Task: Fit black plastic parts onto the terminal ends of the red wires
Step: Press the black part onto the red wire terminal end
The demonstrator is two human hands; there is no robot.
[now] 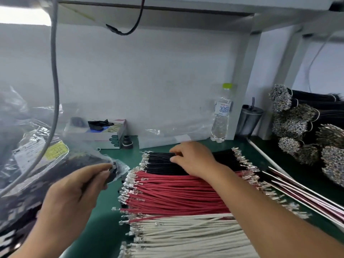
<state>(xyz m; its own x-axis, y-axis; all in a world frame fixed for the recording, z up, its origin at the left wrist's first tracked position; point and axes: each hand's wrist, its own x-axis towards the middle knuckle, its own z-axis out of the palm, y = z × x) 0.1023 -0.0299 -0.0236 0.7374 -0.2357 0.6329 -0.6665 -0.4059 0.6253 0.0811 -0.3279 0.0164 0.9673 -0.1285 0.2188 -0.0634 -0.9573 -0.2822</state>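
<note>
A flat layer of red wires [176,194] with metal terminals [130,185] at their left ends lies on the green bench, between a layer of black wires [158,162] behind and white wires [186,237] in front. My left hand [74,192] pinches a small black plastic part [112,171] between thumb and fingertips, just left of the red terminals. My right hand [191,157] reaches over the piles and its fingertips pinch at the black wires. The right forearm covers part of the red and white wires.
A clear bag of black parts [61,164] lies at the left, with a grey cable [54,90] hanging over it. A small box [100,133], a water bottle [221,116] and a cup [249,120] stand at the back. Bundled black wires [307,123] are stacked right.
</note>
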